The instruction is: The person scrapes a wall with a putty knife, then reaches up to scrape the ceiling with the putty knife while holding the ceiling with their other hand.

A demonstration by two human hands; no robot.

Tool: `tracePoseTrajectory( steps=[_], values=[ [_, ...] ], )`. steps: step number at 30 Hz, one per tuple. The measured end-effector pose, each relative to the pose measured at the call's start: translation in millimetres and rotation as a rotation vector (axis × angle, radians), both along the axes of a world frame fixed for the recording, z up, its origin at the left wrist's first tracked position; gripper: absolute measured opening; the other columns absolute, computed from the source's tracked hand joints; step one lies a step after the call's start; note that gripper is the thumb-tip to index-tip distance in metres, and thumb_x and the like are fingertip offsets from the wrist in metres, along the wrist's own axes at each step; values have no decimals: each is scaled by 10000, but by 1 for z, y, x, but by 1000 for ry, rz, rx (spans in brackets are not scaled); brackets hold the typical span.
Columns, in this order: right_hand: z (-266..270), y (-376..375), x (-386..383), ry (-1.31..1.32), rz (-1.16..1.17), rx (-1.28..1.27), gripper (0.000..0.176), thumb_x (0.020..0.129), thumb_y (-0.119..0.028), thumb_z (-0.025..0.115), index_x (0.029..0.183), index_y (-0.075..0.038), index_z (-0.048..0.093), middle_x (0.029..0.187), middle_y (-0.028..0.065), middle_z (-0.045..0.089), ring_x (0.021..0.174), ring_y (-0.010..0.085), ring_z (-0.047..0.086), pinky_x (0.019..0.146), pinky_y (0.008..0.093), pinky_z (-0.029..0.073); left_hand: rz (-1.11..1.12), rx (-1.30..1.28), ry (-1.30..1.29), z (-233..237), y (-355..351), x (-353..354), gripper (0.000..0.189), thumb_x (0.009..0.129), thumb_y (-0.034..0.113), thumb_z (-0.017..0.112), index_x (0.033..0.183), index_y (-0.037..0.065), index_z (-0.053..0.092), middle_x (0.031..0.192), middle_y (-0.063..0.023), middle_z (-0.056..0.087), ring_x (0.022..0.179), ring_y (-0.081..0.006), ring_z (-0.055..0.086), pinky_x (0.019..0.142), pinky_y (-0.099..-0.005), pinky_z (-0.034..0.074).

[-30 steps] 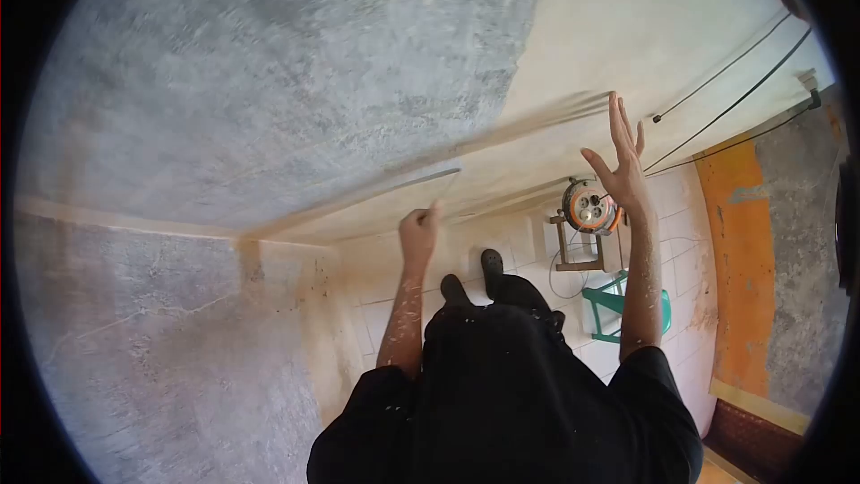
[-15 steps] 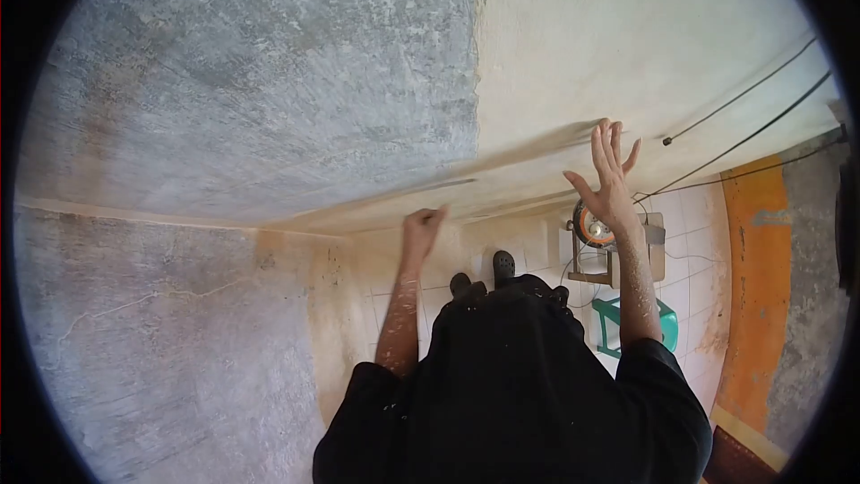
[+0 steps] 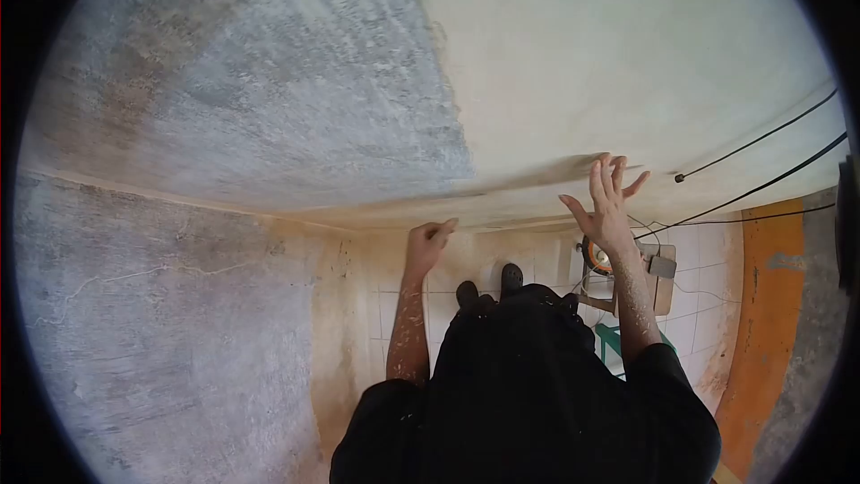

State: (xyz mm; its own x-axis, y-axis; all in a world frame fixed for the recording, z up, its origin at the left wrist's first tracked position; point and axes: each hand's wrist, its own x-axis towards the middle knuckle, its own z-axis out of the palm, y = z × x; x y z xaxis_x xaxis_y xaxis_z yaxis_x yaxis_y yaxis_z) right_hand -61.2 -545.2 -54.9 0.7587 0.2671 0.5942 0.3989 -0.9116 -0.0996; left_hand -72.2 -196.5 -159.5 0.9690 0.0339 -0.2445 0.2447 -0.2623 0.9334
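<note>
The wall in front is rough blue-grey (image 3: 313,90) on the left and smooth cream (image 3: 609,54) on the right. My right hand (image 3: 610,208) spreads its fingers close to the cream part, with the fingertips at its surface; whether they touch it I cannot tell. Lower and to the left, my left hand (image 3: 427,247) is closed near the base of the wall, thumb and fingers pressed together. Anything inside it is hidden or too small to name. Pale flecks dot both forearms.
A stool-like stand (image 3: 664,291) with a round orange-rimmed object (image 3: 598,256) is beyond my right forearm. Below it stands a green stool (image 3: 609,341). Black cables (image 3: 761,186) cross at the right, near an orange wall band (image 3: 772,305). Dark shoes (image 3: 511,278) are on the tiles.
The view has shifted, so the grey patch's edge sits further left and both hands appear lower. The right hand stays spread and the left stays closed.
</note>
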Motion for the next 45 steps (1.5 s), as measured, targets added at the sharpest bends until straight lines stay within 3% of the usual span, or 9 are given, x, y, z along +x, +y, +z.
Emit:
tracePoseTrajectory(
  steps=[13, 16, 22, 25, 27, 37, 40, 43, 45],
  values=[
    [-4, -13, 6, -45, 50, -77, 872, 852, -378, 678, 1495, -83, 169, 1542, 162, 209, 1450, 358, -4, 1021, 658, -192, 136, 17, 4, -3, 11, -10, 372, 888, 320, 674, 758, -29, 667, 543, 44, 447, 513, -39, 377, 480, -232, 296],
    [-11, -8, 10, -27, 65, 32, 815, 866, -452, 626, 1502, -167, 204, 1559, 75, 204, 1455, 308, -55, 1003, 673, -213, 102, 38, -2, -6, 15, -19, 369, 889, 317, 672, 773, -34, 673, 555, 38, 464, 520, -40, 388, 485, -228, 307],
    [-27, 1, 24, -114, 31, -7, 850, 868, -520, 588, 1507, -150, 167, 1555, 176, 130, 1419, 428, -122, 971, 693, -229, -13, 90, -112, -4, 9, -1, 393, 881, 348, 679, 790, -34, 683, 576, 26, 492, 529, -50, 406, 491, -223, 316],
    [-18, 3, 23, -142, 15, -116, 900, 874, -493, 597, 1503, -72, 111, 1543, 254, -56, 1387, 439, -224, 1006, 666, -208, 27, 36, -80, -7, 1, -6, 414, 881, 379, 673, 779, -22, 680, 559, 33, 470, 509, -45, 381, 476, -222, 289],
    [-16, 1, 18, -80, -1, -91, 857, 878, -518, 572, 1510, -138, 135, 1554, 225, -27, 1397, 456, -168, 1011, 685, -172, 65, 12, -15, -2, 21, -7, 432, 891, 403, 652, 788, -16, 676, 547, 44, 446, 492, -37, 347, 458, -220, 259],
    [19, 51, -14, 124, -109, 178, 815, 895, -431, 596, 1520, -194, 131, 1564, 201, -43, 1419, 426, -128, 1072, 638, -110, 110, 11, 24, -1, 45, -15, 442, 884, 423, 656, 800, -10, 689, 560, 40, 460, 499, -33, 363, 457, -218, 264],
    [33, 56, -25, 194, -159, 195, 831, 891, -355, 628, 1519, -162, 121, 1570, 188, -3, 1444, 368, -61, 1120, 571, -59, 127, -40, 75, 11, 72, -15, 444, 894, 429, 639, 844, -9, 692, 564, 39, 468, 495, -26, 359, 452, -206, 260],
    [53, 59, -46, 268, 23, 679, 850, 881, -248, 655, 1516, -122, 104, 1570, 178, 45, 1454, 320, 42, 1156, 498, 66, 159, -56, 182, 11, 95, -14, 438, 905, 426, 624, 874, -6, 692, 565, 37, 473, 492, -26, 354, 454, -203, 262],
    [60, 60, -52, 216, -28, 697, 857, 875, -200, 661, 1512, -97, 96, 1565, 183, 75, 1447, 314, 95, 1152, 470, 144, 121, -33, 197, 7, 94, -8, 451, 891, 452, 631, 844, 6, 680, 553, 40, 468, 474, -42, 348, 461, -216, 276]
  ],
)
